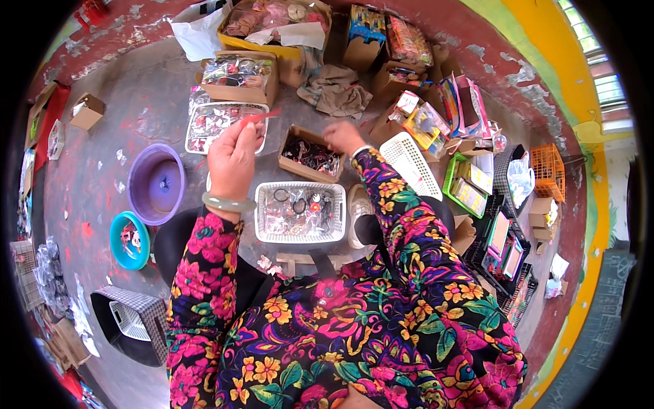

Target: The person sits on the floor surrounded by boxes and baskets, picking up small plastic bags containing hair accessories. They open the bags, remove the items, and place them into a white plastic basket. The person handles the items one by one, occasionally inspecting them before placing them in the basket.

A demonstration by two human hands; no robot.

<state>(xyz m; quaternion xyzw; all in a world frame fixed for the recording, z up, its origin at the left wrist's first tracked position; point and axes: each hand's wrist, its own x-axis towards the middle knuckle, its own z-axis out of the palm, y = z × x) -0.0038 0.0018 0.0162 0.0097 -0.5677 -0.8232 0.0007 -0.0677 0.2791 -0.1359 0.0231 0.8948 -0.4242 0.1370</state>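
L hand (234, 155) pinching red strip (261, 117); R hand (343, 137) at cardboard box (306, 170).
L thumb + fingers clamped on strip, one end poking out to the R; R fingers at box's R side, can't tell if closed on anything. Dark bands (310, 151) in box, just L of R hand. Bodyward, btwn hands: white basket (300, 236) w/ bagged bits (313, 206). Beyond L hand: 2nd white basket (228, 105). Well L of it: purple tub (140, 183).

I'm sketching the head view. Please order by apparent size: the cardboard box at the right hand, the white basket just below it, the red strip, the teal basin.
1. White basket (largest)
2. Cardboard box
3. Teal basin
4. Red strip (smallest)
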